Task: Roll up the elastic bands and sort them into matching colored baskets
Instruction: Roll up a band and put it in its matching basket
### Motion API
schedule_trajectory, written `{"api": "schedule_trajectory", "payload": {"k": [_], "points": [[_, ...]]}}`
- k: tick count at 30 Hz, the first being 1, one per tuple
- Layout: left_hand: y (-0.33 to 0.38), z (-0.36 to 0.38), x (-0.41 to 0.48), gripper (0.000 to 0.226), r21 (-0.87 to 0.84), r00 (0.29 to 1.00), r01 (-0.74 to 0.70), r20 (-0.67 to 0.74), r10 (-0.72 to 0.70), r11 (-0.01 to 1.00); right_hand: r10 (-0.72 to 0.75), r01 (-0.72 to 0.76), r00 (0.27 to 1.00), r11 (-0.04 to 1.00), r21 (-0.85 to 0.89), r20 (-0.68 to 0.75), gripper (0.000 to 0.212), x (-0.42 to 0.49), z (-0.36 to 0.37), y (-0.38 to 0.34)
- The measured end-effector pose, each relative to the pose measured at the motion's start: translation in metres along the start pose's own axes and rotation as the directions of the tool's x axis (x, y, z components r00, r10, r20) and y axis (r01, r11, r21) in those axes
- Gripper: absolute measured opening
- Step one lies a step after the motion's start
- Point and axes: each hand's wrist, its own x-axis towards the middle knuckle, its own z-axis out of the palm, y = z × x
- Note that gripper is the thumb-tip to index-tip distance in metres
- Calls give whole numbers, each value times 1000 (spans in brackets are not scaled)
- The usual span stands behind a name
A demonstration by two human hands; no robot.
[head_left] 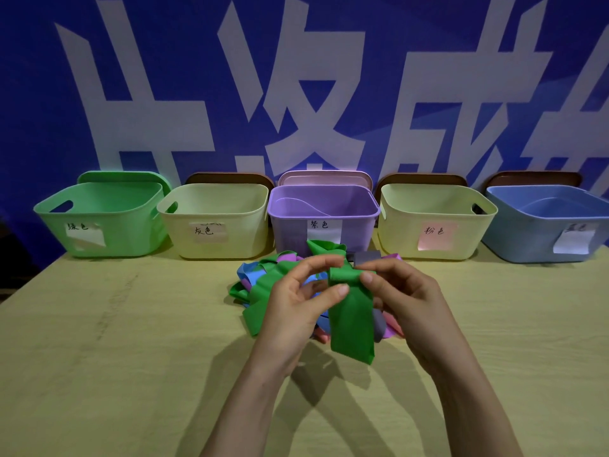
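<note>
Head view. Surface: pale yellow wood-grain laminate table [115,341], faint scuffs on its left half, dark shadows of the forearms on the near part. Room: dim light; behind the table hangs a blue wall banner [329,77] with large white characters, cut off by the frame. Along the table's far edge, one row of five, left to right: green plastic basket [131,235], left cream plastic basket [244,235], purple plastic basket [290,232], right cream plastic basket [402,235], blue plastic basket [520,239]. Each carries a paper label with handwriting on its front; the label on the right cream one is pink. A lid stands upright behind each: green lid [122,177], pink lid [324,177] behind the purple basket, brown ones behind the other three. In front of the purple basket lies a loose pile of flat elastic bands [245,270], green, blue, purple, pink and grey tangled together, resting on the table. Both hands are raised just above this pile. The left hand [296,301] and right hand [405,291] each pinch, thumb against fingertips, the top end of one green elastic band [351,321], which is turned over into a small roll between them. The rest of that band hangs straight down toward the table.
</note>
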Motion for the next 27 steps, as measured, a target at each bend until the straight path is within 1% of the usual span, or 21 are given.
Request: {"api": "schedule_trajectory", "payload": {"k": [2, 3, 5, 8, 12, 15, 17, 19, 20, 22, 24, 27], "points": [[-1, 1, 0, 43, -3, 999, 45, -9, -45, 999, 12, -10, 1000, 996, 83, -23, 25, 1, 0, 1], [-2, 1, 1, 44, 0, 998, 62, -9, -62, 998, 12, -9, 999, 995, 102, -35, 25, 2, 0, 2], [-2, 2, 2, 38, -4, 997, 80, -3, -80, 997, 2, 4, 999, 994, 107, -51, 25, 1, 0, 3], [0, -1, 3, 30, 9, 999, 50, 11, -50, 999, -14, 18, 998, 997, 81, -54, 28, 0, 2, 3], [4, -5, 2, 32, 71, 999, -10, 53, 6, 997, -39, 40, 998, 999, 20, -56, 21, 3, 2, 3], [3, -4, 1, 20, 51, 1000, 5, 26, -6, 999, -62, 62, 997, 998, -16, -52, 27, 3, 2, -1], [2, -3, 2, 14, 30, 1000, 14, -8, -13, 999, -63, 63, 998, 998, -11, -23, 39, 2, 2, -3], [-1, -3, 3, 17, 41, 1000, -11, -20, 12, 999, -24, 24, 1000, 1000, 11, 6, 49, 0, 0, -5], [-1, -3, 3, 20, 41, 1000, -20, -21, 21, 999, 1, -1, 1000, 1000, 23, 18, 49, 0, 0, -4], [-1, -3, 3, 26, 41, 999, -20, -24, 21, 999, 36, -36, 999, 999, 10, 30, 41, -1, -1, -4], [-2, -3, 3, 26, 46, 1000, -10, -25, 12, 999, 33, -32, 999, 999, -17, 12, 29, 0, 0, -2], [-3, -3, 3, 29, 57, 1000, 0, -26, 1, 998, 16, -16, 1000, 1000, -22, -16, 23, 2, 1, 2]]}}
